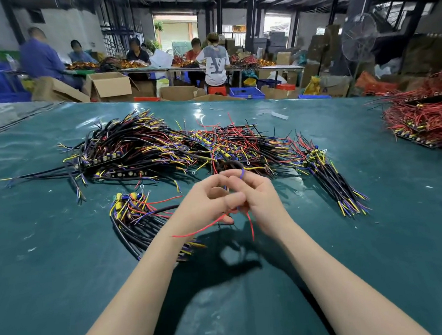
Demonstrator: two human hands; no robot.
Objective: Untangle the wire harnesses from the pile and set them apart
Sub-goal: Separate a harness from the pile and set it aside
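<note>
A big tangled pile of wire harnesses [176, 147] with black, red, yellow and purple wires lies across the middle of the green table [376, 235]. A smaller bundle [137, 215] lies set apart at the left, near my left forearm. Another bundle [330, 175] lies to the right. My left hand [207, 207] and my right hand [256, 199] meet above the table in front of the pile. Both pinch thin wires of one harness [240, 210]. A red wire trails down from my left hand, and a purple wire loops over a right finger.
A heap of mostly red harnesses [425, 119] sits at the table's right edge. Small white scraps [279, 115] lie on the far part of the table. Beyond it, several people work at long tables among cardboard boxes, blue crates and a standing fan.
</note>
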